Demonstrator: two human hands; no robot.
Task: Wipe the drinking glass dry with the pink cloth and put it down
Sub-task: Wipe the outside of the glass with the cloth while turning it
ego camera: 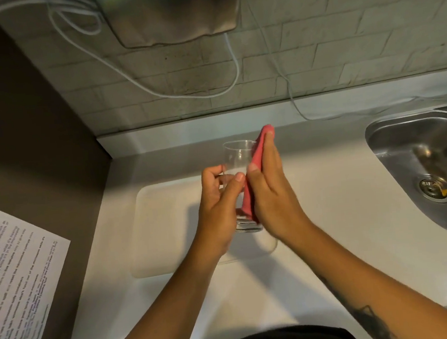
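Observation:
A clear drinking glass [236, 157] is held upright above the white counter, its rim at the top and its thick base near my wrists. My left hand [220, 207] grips its left side, thumb and fingers wrapped around the wall. My right hand [271, 192] lies flat against the right side of the glass, pressing the pink cloth [256, 161] onto it. The cloth runs along the glass from above the rim down to near the base, mostly hidden under my palm.
A white tray [162, 228] lies on the counter beneath the hands. A steel sink [403, 137] with a drain sits at the right. White cables [238, 68] hang down the tiled wall. A printed sheet [18, 282] hangs on the dark panel at the left.

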